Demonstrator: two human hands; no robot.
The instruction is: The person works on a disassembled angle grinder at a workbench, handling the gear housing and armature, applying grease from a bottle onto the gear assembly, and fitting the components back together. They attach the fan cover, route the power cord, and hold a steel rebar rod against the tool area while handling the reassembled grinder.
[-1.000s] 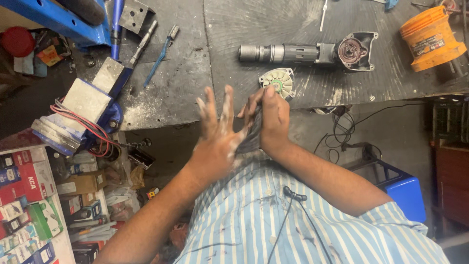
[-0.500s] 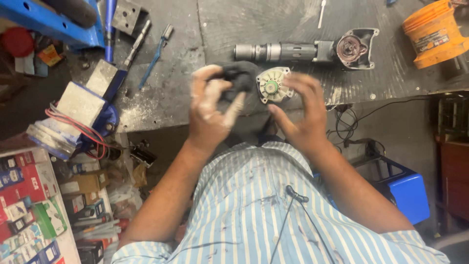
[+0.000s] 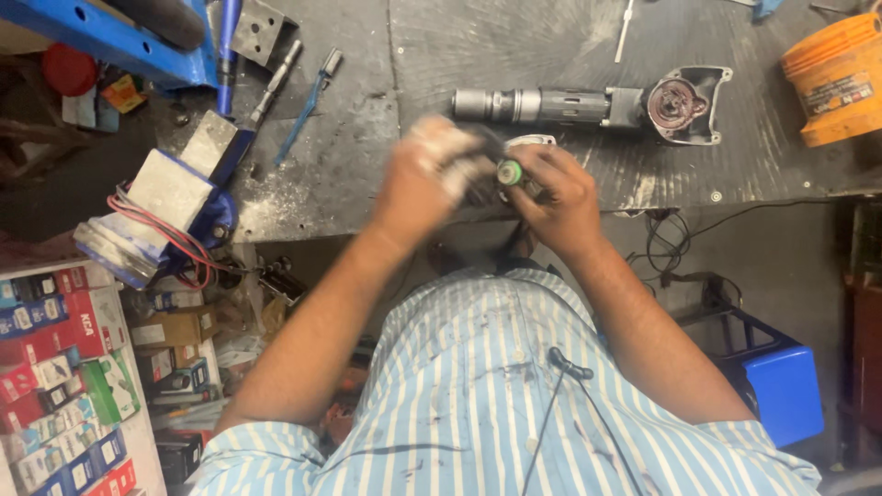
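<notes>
A small dark part with a green end [image 3: 508,172] is held over the table [image 3: 386,119] edge, at 6 o'clock of the tool body [image 3: 588,106]. It is pinched by right hand [image 3: 551,197] fingers; left hand [image 3: 427,179] is blurred, so its grip cannot be told. Step judged: part being turned or fitted by hand. A firm hold and alignment would be needed next.

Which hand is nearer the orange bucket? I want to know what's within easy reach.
Right. The right hand is at mid-bench, left of the orange bucket; the left hand is farther left.
</notes>
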